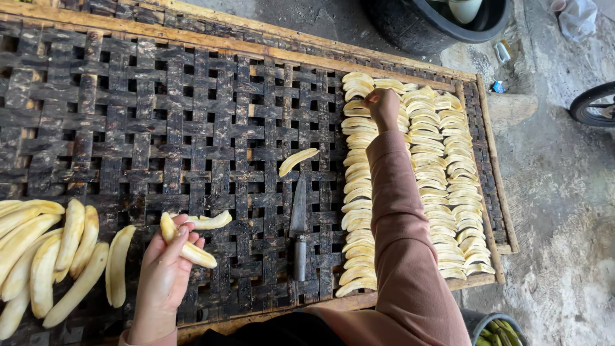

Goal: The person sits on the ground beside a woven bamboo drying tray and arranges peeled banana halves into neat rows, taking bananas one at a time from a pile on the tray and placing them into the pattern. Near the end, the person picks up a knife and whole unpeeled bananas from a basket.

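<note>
My left hand (pixel 163 272) holds a peeled banana piece (pixel 189 247) over the dark woven bamboo rack (pixel 160 128). A thin banana slice (pixel 210 222) lies just beyond its fingertips. My right hand (pixel 383 106), in a pink sleeve, reaches far to the top of the rows of banana slices (pixel 442 179), fingers closed down on a slice there. What it grips is hidden under the fingers. A single slice (pixel 297 160) lies alone mid-rack, with a knife (pixel 298 230) below it, blade pointing away.
Several whole peeled bananas (pixel 45 256) lie at the rack's near left. A black tub (pixel 442 22) stands on the concrete beyond the rack. A wheel (pixel 594 106) is at the right edge, and a bucket with green bananas (pixel 496 330) sits near my right side.
</note>
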The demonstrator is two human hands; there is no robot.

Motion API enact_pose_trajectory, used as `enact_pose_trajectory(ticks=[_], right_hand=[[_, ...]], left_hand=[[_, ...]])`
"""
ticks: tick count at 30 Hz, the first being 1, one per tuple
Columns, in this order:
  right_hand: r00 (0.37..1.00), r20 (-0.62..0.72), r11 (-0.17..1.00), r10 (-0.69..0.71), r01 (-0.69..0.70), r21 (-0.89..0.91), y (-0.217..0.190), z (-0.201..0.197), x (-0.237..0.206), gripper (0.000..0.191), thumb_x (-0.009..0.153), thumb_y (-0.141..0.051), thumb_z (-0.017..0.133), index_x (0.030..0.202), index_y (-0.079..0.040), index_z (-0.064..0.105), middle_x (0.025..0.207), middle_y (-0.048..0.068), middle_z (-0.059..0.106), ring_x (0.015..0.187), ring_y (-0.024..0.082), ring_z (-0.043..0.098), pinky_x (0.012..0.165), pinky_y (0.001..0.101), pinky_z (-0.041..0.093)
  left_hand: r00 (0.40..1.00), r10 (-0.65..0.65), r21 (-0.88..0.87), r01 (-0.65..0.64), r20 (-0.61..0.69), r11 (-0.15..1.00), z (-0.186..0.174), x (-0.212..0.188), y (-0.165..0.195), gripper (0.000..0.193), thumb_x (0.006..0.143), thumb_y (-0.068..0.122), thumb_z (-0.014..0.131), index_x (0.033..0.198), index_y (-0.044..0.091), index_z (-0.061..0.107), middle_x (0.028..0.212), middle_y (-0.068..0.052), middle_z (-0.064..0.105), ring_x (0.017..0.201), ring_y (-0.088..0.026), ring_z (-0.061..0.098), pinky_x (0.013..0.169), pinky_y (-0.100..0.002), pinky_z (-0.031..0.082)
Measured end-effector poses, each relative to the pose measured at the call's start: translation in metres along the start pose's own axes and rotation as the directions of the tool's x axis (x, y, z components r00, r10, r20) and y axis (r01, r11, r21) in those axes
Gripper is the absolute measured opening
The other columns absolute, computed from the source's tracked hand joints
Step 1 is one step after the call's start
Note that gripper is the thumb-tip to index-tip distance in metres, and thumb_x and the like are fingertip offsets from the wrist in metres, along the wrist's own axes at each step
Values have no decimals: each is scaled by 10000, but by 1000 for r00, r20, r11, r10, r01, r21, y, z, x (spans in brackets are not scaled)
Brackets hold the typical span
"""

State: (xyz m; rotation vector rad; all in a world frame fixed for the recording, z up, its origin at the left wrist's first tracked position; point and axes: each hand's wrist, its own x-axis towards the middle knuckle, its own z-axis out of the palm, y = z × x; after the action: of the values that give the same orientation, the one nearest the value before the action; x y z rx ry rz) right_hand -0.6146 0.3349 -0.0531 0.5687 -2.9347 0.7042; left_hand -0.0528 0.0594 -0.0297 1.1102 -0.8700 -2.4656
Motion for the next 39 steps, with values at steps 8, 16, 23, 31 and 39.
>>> enact_pose_trajectory(ticks=[8, 16, 23, 31, 39], right_hand=[[958, -44, 949, -283, 273, -155, -8, 16, -2, 196, 758, -125, 895, 842, -58, 732, 851, 141, 676, 829, 359, 657, 721, 473, 525], [673, 156, 661, -723, 609, 439, -198, 36, -160, 447, 745, 79, 775, 1170, -37, 695, 1061, 133, 682, 873, 236, 686, 709, 340, 575], [412, 452, 565, -791, 775, 282, -336, 55, -315, 499, 805, -171, 758, 1259, -35, 604, 1082, 171, 667, 1019, 362, 651, 842, 449, 557], [534, 479, 700, -697, 651, 294, -316, 75, -302, 529, 864, -2, 635, 1387, -49, 576, 1201, 192, 671, 957, 375, 694, 851, 425, 578], [454, 705, 596, -545, -381, 706, -312, 62, -286, 417, 938, 26, 697, 1341, 70, 595, 1156, 152, 718, 1003, 207, 701, 894, 332, 595]], left_hand=[[994, 100, -180, -93, 32, 979, -7, -10, 27, 263, 1012, 82, 596, 1274, 81, 622, 1113, -25, 641, 997, -124, 617, 991, -378, 539], [929, 366, 4, -367, -49, 930, -55, -32, 100, 236, 1010, 46, 623, 1244, 72, 604, 1094, -33, 645, 956, -126, 625, 913, -351, 554], [977, 213, -328, -191, 32, 925, -9, 25, 2, 341, 870, -37, 653, 1190, 54, 581, 970, -48, 616, 809, -149, 633, 746, -328, 565], [988, 77, -214, -105, -133, 971, -14, 33, -88, 286, 957, 89, 635, 1227, 91, 540, 1050, -31, 604, 911, -137, 613, 815, -346, 562], [995, 29, -217, -50, -100, 975, -11, 17, -69, 366, 951, 163, 683, 1266, 124, 501, 1154, -5, 636, 1014, -103, 622, 843, -340, 545]])
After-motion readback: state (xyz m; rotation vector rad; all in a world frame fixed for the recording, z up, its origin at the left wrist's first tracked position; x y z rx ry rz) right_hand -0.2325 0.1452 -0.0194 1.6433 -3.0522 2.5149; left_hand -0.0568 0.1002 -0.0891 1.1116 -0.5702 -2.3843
